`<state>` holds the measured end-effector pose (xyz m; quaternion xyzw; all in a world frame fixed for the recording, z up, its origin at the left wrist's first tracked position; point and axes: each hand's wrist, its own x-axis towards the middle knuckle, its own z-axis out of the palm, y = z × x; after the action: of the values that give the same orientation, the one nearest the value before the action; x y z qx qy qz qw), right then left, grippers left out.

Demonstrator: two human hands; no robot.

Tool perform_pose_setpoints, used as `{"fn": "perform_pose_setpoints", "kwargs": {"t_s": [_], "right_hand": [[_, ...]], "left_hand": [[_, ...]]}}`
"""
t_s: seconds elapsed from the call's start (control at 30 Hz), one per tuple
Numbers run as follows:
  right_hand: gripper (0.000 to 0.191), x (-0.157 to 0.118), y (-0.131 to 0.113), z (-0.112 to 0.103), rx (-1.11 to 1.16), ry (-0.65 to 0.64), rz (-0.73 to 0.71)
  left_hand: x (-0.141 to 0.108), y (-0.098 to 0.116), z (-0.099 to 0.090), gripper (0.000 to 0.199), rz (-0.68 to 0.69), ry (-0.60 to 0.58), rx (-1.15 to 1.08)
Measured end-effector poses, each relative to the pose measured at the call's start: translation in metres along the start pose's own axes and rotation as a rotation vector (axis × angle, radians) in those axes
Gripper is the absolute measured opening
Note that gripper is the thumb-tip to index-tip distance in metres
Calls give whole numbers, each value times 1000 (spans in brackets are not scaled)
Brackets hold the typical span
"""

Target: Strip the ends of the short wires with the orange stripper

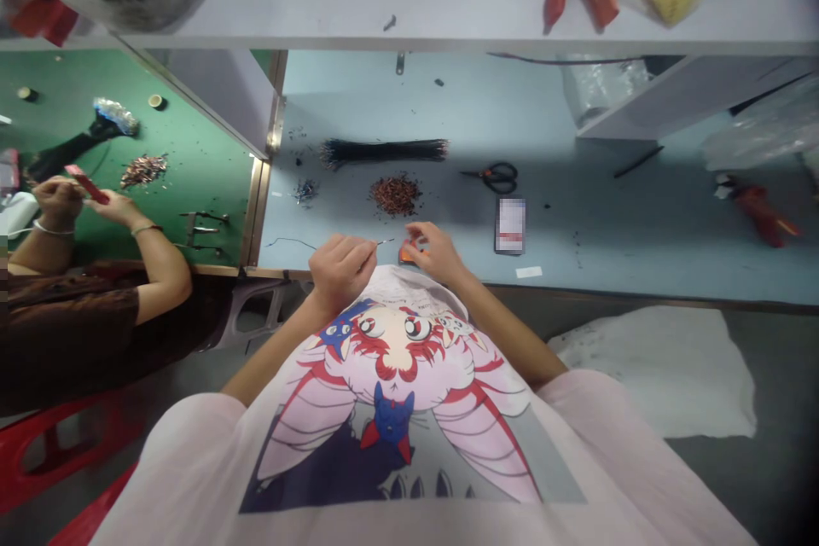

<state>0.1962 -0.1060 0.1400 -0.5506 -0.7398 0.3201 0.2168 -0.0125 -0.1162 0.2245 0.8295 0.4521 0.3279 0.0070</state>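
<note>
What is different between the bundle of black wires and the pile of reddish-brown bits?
The bundle of black wires is long and straight, but the pile of reddish-brown bits is a small round heap. The bundle is black; the pile is reddish-brown. Both lie on the pale blue table, near each other.
</note>
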Motion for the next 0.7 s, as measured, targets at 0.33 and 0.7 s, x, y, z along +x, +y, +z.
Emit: {"fn": "perform_pose_setpoints", "kwargs": {"t_s": [0.33,0.7], "right_hand": [[11,2,-59,-21,90,180,-340],[5,1,-47,13,-24,16,-221]], "left_hand": [[-8,1,7,9,31,-113,60],[-48,-7,13,15,-29,-291,-1]]}}
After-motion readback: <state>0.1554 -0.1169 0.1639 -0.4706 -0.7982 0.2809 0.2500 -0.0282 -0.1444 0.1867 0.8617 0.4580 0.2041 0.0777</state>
